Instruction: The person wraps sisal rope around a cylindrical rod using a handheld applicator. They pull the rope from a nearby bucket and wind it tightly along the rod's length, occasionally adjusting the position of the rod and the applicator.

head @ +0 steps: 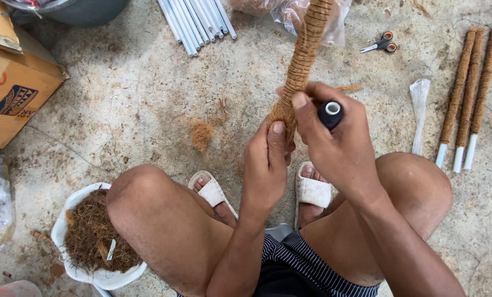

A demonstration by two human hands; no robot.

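On the concrete floor (136, 93) lie white pipes (196, 19), scissors (380, 44), three finished coir poles (468, 93), a clear bag (420, 110) and a coir tuft (202, 133). A cardboard box (12, 88) stands at left; a white bowl (100, 278) holds coir.

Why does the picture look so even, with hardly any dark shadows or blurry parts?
Head view: soft daylight spreads flat over the concrete floor, so shadows stay faint; left hand, right hand and fibre-wrapped pole look sharp; the wide lens bends the edges slightly; mild glare shows on the plastic bag.
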